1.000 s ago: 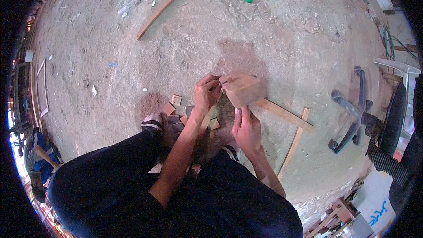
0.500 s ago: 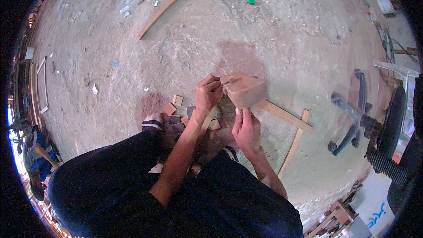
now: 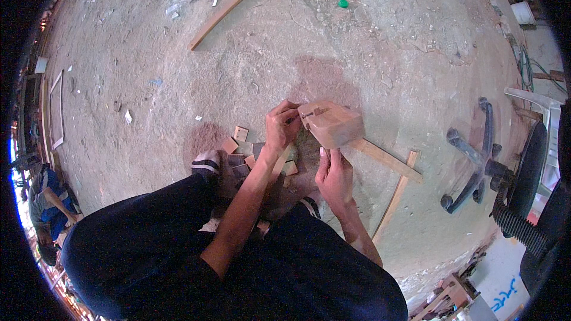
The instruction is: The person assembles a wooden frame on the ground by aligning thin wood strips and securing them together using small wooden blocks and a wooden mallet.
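A reddish-brown wooden block [image 3: 336,129] with rounded edges and a small dark notch in its upper left end is up between my hands, above the floor. My left hand [image 3: 282,126] is closed in a pinch at the block's left end, by the notch; what its fingertips hold is hidden. Below the block's near corner, my right hand [image 3: 335,179] is closed with thumb and fingers gripping that edge. Just left of my left forearm, several small wooden offcuts [image 3: 240,133] lie in a pile between my feet.
Right of the block, two wooden strips [image 3: 395,197] cross on the floor. A long wooden strip [image 3: 233,9] and a green cap [image 3: 343,3] lie farther off. A chair base [image 3: 468,153] stands at the right. Another person [image 3: 55,197] crouches at the far left.
The view has shifted slightly. The block has tipped a little, and more of its notched top shows. Both hands stay at the same places on it.
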Demonstrator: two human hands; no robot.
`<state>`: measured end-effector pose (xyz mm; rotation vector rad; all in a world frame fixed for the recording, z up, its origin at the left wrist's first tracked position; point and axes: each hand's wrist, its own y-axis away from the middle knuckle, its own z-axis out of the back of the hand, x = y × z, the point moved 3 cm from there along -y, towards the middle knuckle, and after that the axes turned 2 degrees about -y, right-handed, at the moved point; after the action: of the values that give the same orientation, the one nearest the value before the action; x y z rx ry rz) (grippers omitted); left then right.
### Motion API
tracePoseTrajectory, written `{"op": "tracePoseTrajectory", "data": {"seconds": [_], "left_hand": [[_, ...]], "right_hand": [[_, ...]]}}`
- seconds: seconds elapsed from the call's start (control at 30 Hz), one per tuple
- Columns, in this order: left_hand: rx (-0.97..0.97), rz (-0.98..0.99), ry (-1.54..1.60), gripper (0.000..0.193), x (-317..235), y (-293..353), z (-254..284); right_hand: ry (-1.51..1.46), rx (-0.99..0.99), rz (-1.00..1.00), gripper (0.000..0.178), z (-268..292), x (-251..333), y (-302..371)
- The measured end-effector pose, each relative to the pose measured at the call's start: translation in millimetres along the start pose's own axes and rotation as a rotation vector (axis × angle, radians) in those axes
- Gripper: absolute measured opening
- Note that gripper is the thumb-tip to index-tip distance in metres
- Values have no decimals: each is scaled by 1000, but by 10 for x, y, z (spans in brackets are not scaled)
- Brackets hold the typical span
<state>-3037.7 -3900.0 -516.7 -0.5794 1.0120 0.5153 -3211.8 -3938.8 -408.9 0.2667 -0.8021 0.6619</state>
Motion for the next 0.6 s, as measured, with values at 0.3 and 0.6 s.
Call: {"op": "tracePoseTrajectory", "data": {"seconds": [0.3,0.6], "left_hand": [[-34,-30,39,23,-55,-16,6],[-10,-44,31,21,26,-7,-6]], "right_hand": [[-94,-123,133,22,233,207,95],[7,7,-19,20,7,23,65]]}}
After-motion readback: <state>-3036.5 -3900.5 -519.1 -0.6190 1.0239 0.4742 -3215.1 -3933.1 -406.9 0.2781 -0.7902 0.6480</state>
